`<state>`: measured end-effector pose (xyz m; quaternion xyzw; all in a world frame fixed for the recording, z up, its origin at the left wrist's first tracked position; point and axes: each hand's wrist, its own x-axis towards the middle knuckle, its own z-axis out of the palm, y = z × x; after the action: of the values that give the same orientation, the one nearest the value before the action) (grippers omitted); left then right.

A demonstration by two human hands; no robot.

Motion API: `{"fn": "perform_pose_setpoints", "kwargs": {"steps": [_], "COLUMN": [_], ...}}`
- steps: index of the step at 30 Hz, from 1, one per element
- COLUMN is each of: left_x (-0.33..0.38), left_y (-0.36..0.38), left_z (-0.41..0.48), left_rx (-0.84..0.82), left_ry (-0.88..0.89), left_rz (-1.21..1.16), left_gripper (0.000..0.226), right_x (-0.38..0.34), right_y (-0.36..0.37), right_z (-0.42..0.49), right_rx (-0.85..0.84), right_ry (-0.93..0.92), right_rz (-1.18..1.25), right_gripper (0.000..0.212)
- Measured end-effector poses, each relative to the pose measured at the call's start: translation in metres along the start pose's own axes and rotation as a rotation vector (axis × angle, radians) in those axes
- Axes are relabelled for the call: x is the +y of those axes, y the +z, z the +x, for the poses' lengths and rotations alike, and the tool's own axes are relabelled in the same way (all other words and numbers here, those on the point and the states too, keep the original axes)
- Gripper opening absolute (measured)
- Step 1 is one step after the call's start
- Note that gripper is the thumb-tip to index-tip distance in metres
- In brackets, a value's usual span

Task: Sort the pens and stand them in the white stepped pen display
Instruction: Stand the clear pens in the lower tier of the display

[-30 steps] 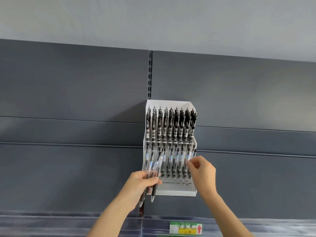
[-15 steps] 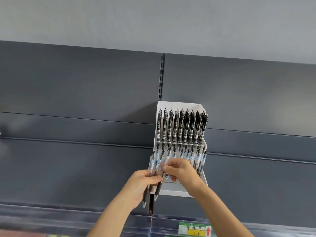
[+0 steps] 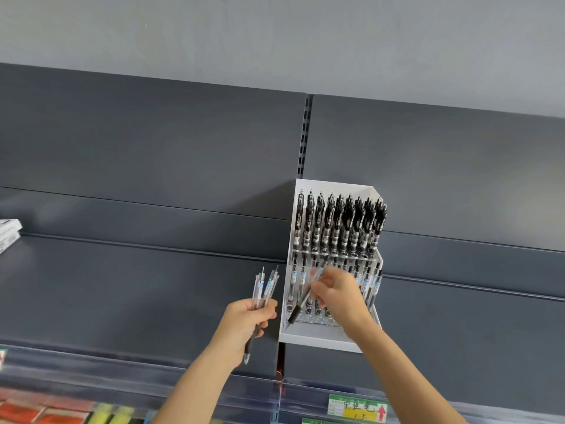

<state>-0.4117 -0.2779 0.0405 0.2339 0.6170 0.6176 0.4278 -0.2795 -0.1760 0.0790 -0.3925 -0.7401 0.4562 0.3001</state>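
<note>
Dark grey shelving panels (image 3: 153, 154) fill most of the view, under a pale grey wall (image 3: 275, 32). The white stepped pen display (image 3: 321, 339) stands against the panels, right of centre. The view has swung left since half a second ago, so the display sits further right in frame and a stack of white boxes (image 3: 7, 232) has come into sight at the far left edge. The upper step holds a full row of black pens (image 3: 339, 223), upright. The lower step holds a row of clear pens (image 3: 368, 281), partly hidden by the right hand (image 3: 336, 293). The left hand (image 3: 246, 316), fingers curled, grips a bundle of pens (image 3: 263, 286) upright, tips down. Half a second ago that bundle overlapped the display's left edge; now it is just beside the display and apart from it. The right hand, which was then at the bundle, is now in front of the lower step and pinches a single pen (image 3: 296, 312), slanted, its dark tip end pointing down and left over the front row of holes. Whether the tip touches the display cannot be told. A green and yellow price label (image 3: 356, 408) sits on the clear shelf edge (image 3: 91, 371) below
</note>
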Motion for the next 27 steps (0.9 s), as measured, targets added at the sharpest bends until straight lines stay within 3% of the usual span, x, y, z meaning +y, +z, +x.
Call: {"fn": "perform_pose_setpoints", "kwargs": {"steps": [5,10,14,18,27], "left_x": [-0.004,-0.006,-0.007,-0.008,-0.008], "left_y": [-0.011,-0.015,-0.018,-0.017,-0.017], "left_z": [-0.001,-0.003,-0.004,-0.004,-0.005], "left_rx": [0.003,0.006,0.01,0.008,0.001], "left_ry": [-0.006,-0.003,0.01,0.005,0.001], "left_rz": [0.01,0.021,0.027,0.029,0.03], "left_gripper": [0.008,0.011,0.012,0.011,0.01], "right_x": [-0.001,0.017,0.024,0.024,0.025], "right_y": [0.006,0.026,0.037,0.043,0.05], "right_z": [0.014,0.02,0.024,0.023,0.016], "right_rx": [0.09,0.016,-0.014,0.023,0.099], "right_ry": [-0.084,-0.057,-0.027,-0.032,-0.007], "right_rz": [-0.102,-0.246,-0.36,-0.314,-0.243], "right_gripper": [0.014,0.018,0.007,0.018,0.007]}}
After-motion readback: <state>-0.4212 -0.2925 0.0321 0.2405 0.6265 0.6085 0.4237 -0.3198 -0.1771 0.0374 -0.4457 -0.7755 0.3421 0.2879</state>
